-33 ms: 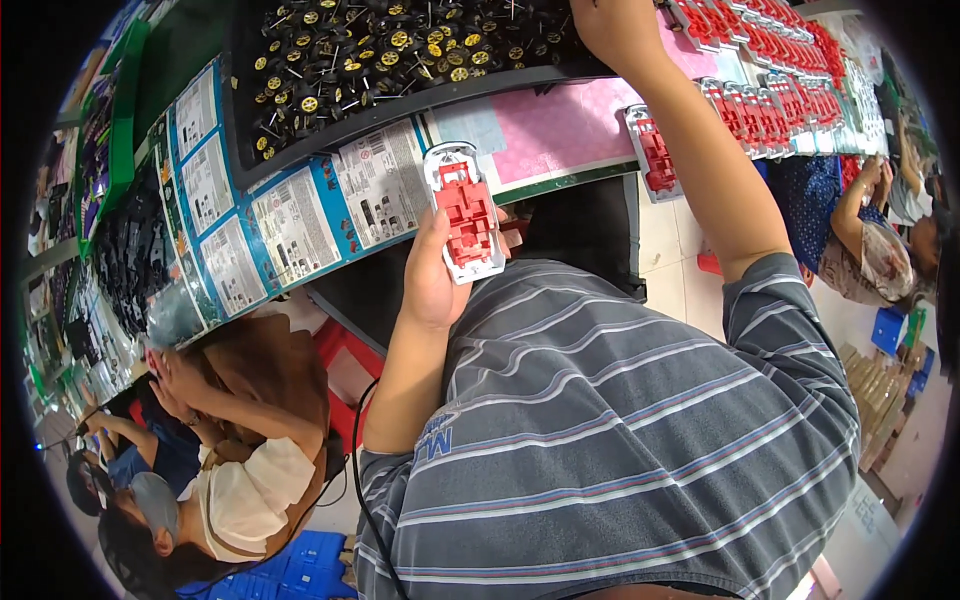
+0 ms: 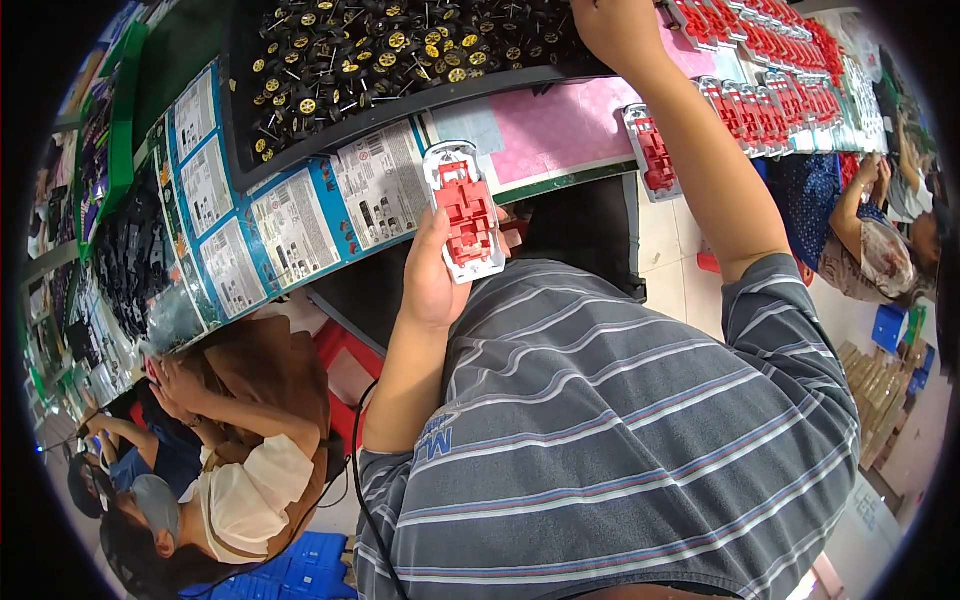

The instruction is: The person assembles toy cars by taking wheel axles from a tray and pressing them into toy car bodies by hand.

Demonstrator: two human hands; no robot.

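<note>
My left hand (image 2: 432,265) is closed round a white toy car body with a red chassis insert (image 2: 466,217), its open underside facing up. It is held in front of my shirt at the table's near edge. My right hand (image 2: 612,32) reaches to the upper edge of the view, at the right end of a black tray (image 2: 390,100). Its fingertips are cut off by the edge, so what they touch is hidden. The tray holds many loose black wheels with yellow hubs on metal axles (image 2: 397,40).
Rows of similar red and white car bodies (image 2: 760,105) lie on the table to the right, one (image 2: 655,155) near its edge. Printed sheets (image 2: 295,225) and pink bubble wrap (image 2: 560,130) cover the tabletop. A co-worker (image 2: 250,480) sits at left; others work at right (image 2: 870,220).
</note>
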